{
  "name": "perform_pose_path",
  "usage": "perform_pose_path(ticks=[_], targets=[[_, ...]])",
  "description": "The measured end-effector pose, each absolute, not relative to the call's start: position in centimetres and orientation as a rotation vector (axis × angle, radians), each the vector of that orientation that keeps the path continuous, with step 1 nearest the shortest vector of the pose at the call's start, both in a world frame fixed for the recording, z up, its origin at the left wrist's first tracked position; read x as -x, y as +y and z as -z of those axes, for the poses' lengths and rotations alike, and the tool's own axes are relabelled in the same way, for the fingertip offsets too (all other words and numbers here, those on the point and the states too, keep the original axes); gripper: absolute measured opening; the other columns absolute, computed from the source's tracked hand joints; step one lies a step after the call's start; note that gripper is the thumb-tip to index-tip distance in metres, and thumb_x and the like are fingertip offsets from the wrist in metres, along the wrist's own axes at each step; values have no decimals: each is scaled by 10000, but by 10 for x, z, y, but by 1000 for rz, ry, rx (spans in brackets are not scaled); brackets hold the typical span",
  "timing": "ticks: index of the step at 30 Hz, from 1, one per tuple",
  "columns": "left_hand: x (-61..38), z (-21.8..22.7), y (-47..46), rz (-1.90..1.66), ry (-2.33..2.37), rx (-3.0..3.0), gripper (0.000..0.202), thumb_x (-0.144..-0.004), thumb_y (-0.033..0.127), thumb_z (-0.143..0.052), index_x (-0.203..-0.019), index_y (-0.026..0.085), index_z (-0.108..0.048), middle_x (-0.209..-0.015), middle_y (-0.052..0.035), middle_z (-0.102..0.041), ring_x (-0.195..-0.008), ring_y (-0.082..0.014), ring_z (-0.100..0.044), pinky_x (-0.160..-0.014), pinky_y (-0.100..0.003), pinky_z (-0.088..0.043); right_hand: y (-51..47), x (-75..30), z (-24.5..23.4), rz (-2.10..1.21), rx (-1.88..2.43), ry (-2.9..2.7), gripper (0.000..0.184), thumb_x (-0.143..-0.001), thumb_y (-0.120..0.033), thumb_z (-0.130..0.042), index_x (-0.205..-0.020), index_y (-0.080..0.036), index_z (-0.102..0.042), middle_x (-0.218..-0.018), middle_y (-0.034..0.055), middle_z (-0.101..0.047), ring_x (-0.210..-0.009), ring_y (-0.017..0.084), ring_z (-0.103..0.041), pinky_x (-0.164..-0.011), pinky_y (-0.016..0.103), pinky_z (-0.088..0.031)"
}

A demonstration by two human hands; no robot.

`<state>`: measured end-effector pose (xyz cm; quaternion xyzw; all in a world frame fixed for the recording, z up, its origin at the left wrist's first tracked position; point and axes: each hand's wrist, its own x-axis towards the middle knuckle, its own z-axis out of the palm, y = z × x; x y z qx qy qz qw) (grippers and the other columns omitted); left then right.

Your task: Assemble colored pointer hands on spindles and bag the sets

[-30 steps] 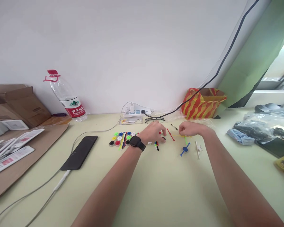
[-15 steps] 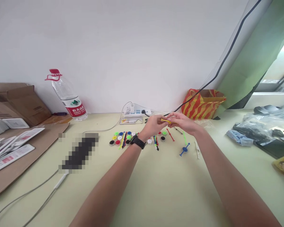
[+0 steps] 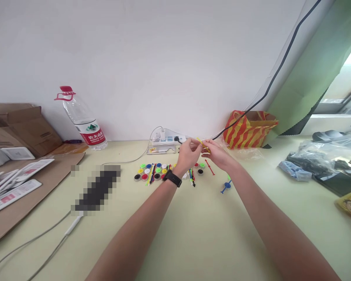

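My left hand, with a black watch on the wrist, and my right hand are raised above the table and meet fingertip to fingertip. Both pinch a thin yellow plastic stick between them. Below them on the pale table lie several small coloured round caps, a bundle of coloured sticks, a red stick and a blue stick with a disc.
A tilted water bottle stands at the back left beside cardboard boxes. A power strip, a dark blurred object with a cable, a red-yellow striped bag and plastic bags lie around.
Both hands rose from the table. The right hand picked up the yellow stick and the left hand joined it; together they moved a little up and to the left.
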<state>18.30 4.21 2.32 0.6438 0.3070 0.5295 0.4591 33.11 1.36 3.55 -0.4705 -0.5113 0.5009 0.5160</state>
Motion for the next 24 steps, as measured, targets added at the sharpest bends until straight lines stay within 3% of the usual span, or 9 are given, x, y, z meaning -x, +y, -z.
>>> perform_pose_path(ticks=[4, 9, 13, 16, 20, 24], targets=[[-180, -28, 42, -1343, 782, -1534, 211, -835, 222, -779, -904, 170, -586, -863, -76, -748, -828, -191, -747, -797, -316, -579, 16, -332, -36, -897, 1310, -1331, 325, -894, -564, -640, -935, -246, -586, -1045, 14, -663, -985, 188, -598, -870, 321, -479], [-174, -34, 38, -1219, 740, -1577, 315, -865, 255, -759, -1155, 194, -654, -891, -56, -739, -849, -204, -757, -732, -287, -569, 14, -343, -43, -817, 1276, -1516, 205, -915, -443, -601, -946, -241, -613, -908, 17, -717, -924, 201, -632, -838, 341, -475], [-174, -35, 38, -1168, 801, -1635, 211, -839, 277, -793, -1004, 169, -717, -888, -68, -738, -807, -195, -746, -658, -255, -552, 9, -351, -49, -914, 1209, -1561, 151, -899, -368, -627, -969, -235, -605, -849, 16, -709, -817, 185, -637, -803, 350, -503], [-174, -35, 40, -1162, 777, -1566, 229, -815, 285, -830, -916, 142, -683, -928, -86, -744, -802, -183, -747, -741, -298, -595, 6, -355, -51, -1002, 1144, -1601, 185, -910, -385, -643, -1001, -228, -610, -842, 23, -702, -787, 180, -648, -798, 357, -526], [-172, -36, 42, -1050, 720, -1534, 236, -829, 276, -823, -908, 123, -660, -890, -97, -746, -789, -185, -749, -810, -364, -618, 4, -359, -52, -977, 1179, -1678, 213, -893, -385, -684, -999, -216, -609, -847, 37, -716, -779, 179, -653, -764, 338, -521], [-173, -34, 43, -1013, 718, -1614, 160, -850, 217, -765, -943, 129, -669, -839, -78, -743, -764, -172, -736, -783, -347, -617, 3, -358, -53, -985, 1182, -1727, 167, -879, -328, -660, -963, -215, -568, -770, 14, -686, -710, 153, -602, -665, 285, -472]])
